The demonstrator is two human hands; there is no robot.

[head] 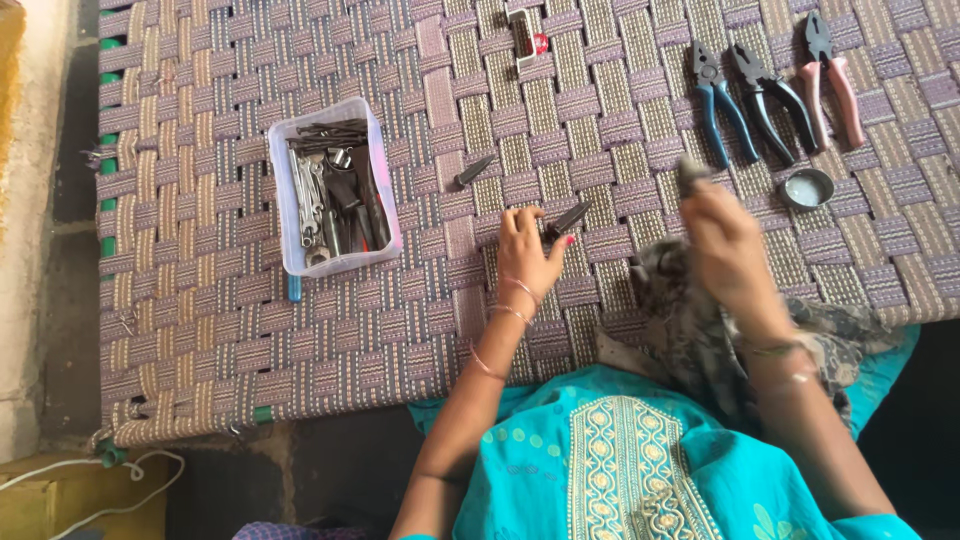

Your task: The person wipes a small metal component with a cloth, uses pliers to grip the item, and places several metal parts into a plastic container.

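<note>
L hand [527, 252] rests palm-down on the woven purple-and-cream strap cot [200, 330], fingers pressed together and curled, tips pinching the near end of a small dark metal plier-like tool [566, 219]. Tool's long axis runs diagonal, from the fingertips up and to the R, away from the body; far end lies free on the weave. So tool sits right at the L hand, on its thumb side, touching.

R hand [725, 245] is raised above the cot, motion-blurred, closed around a small dark object [690, 176] sticking up from the fist; can't tell what it is. A patterned grey cloth [690, 320] hangs under that hand, draped toward the lap. R hand is further from the diagonal tool than L, w/ bare weave between.

Outward: a second small dark tool piece [473, 171] lies up-left of the L hand, near but apart, also diagonal. Further left, a clear plastic tub of spanners and bits [334, 186], well apart. Above R hand: blue-handled pliers [719, 103], black-handled pliers [771, 97], pink-handled pliers [832, 78] in a row, handles toward the person. Small round metal tin [806, 187] just R of the R hand. Small red-and-white object [526, 38] at the far edge.
</note>
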